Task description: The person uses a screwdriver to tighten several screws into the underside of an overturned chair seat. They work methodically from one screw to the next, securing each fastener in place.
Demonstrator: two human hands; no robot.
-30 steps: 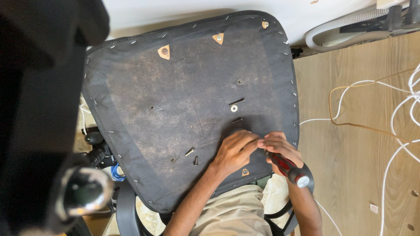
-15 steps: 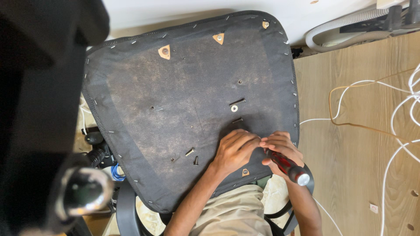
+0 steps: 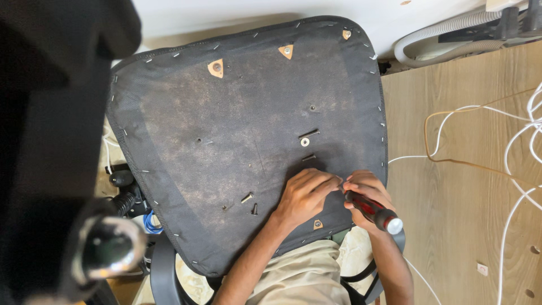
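Red-and-black plastic, the handle of a screwdriver (image 3: 371, 210), sits in the right hand (image 3: 367, 195), whose grip is closed around it, pale butt end toward the wearer. The tip is hidden under the fingers, low on the right of the upturned chair seat (image 3: 226, 124). The left hand (image 3: 307, 195) lies flat-curled just beside it, fingertips pressed together at the tip; whether they pinch a fastener cannot be told. Beige trousers (image 3: 299, 277) show beneath both forearms.

Just left of the left hand, two short dark bolts (image 3: 249, 204) lie loose on the black, dusty underside fabric. Farther up, a longer bolt (image 3: 309, 134), a washer (image 3: 305, 142) and another small screw (image 3: 309, 157) rest unsecured. Beyond, triangular tan tabs (image 3: 215, 68) mark the far corners.

To the right, white cables (image 3: 480, 147) trail over the wooden floor (image 3: 463, 226); a grey hose (image 3: 446, 34) lies by the wall.

Risks, judged: the seat slopes, so a nudge from a wrist could roll loose hardware off the edge. The driver could slip from its hidden head and jab the left fingertips, close as they are.
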